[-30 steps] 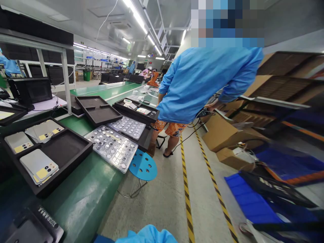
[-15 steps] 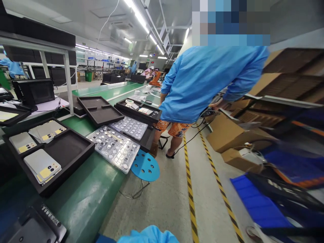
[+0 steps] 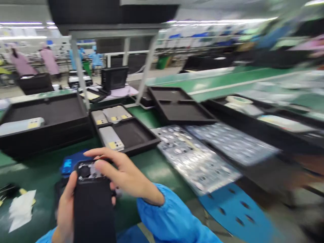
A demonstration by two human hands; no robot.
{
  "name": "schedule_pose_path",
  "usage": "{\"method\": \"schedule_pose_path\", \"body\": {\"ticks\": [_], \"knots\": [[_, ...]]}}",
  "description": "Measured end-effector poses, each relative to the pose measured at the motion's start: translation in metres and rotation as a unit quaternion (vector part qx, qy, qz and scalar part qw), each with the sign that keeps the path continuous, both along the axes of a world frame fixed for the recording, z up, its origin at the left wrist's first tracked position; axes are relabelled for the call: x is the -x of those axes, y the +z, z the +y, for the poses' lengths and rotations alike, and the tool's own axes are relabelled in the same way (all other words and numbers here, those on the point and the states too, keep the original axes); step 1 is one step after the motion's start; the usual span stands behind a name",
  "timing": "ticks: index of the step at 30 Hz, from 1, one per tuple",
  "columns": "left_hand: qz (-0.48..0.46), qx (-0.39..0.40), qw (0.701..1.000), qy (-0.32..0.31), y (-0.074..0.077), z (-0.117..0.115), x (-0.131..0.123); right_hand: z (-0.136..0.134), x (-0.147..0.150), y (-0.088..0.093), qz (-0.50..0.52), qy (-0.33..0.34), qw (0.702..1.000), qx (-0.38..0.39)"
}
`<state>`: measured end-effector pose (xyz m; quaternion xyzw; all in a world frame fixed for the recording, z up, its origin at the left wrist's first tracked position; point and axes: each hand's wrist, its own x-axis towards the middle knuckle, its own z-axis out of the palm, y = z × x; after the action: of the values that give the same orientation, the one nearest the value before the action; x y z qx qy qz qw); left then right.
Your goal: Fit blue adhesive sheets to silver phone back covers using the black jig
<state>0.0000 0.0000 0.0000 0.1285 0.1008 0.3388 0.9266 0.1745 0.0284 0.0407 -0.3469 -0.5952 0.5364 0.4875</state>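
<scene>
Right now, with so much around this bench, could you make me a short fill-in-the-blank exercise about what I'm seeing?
1. The left hand holds a flat device whose long plain face is coloured ____.
2. The fingers reaching over the device's top end belong to the wearer's ____ hand.
3. The bench under the crumpled white paper is coloured ____.
4. The stool seat with holes is coloured ____.

Missing words: black; right; green; blue.

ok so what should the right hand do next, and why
Perhaps press lightly with the right hand at the camera end of the black device: its fingertips are there, and the left hand grips the device's sides, which should steady it.
</scene>
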Motion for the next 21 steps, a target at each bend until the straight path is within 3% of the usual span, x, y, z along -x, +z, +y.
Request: {"method": "schedule_pose_path", "body": {"ticks": [3,9,14,21], "knots": [[-0.037,-0.011,0.999,0.009,-0.007,0.007,-0.004,0.011,0.004,-0.020,0.077,-0.023,0.996,0.044],[-0.052,0.034,0.997,0.044,-0.034,0.017,-0.013,0.015,0.023,-0.065,0.152,-0.084,0.985,0.004],[-0.061,0.069,0.995,0.035,-0.038,0.009,-0.007,0.011,0.034,-0.080,0.175,-0.112,0.978,0.001],[-0.106,0.109,0.988,0.016,-0.053,-0.022,-0.004,-0.022,0.044,-0.090,0.195,-0.119,0.973,0.043]]}}
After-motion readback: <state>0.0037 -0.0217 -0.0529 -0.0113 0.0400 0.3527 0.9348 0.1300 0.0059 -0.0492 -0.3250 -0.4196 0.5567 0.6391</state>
